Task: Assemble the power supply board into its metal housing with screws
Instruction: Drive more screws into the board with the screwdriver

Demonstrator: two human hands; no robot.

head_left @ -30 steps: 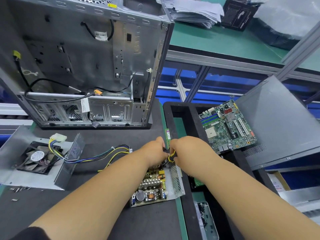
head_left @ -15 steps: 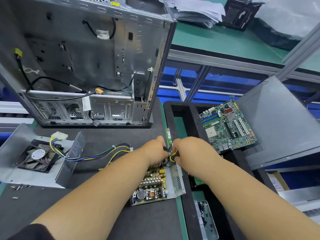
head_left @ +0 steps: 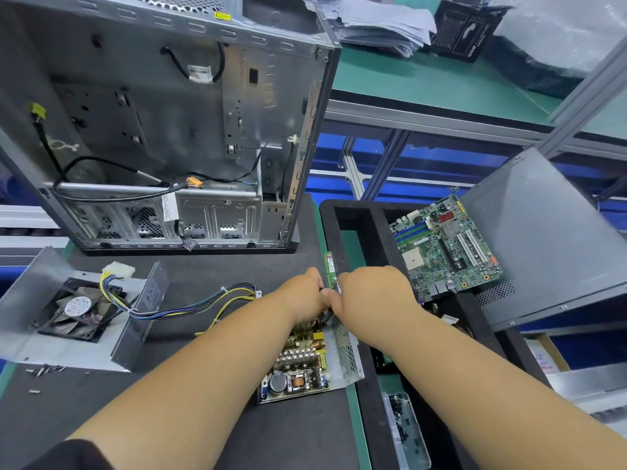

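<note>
Board (head_left: 298, 368) lengthwise away from person

The single head camera looks forward and down, close over the workbench mat (head_left: 210, 276); wide-angle edges appear distorted.

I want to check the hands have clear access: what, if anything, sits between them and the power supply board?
Nothing visible does. Both the left hand and right hand are already at the far end of the power supply board, which sits in its metal housing.
</note>
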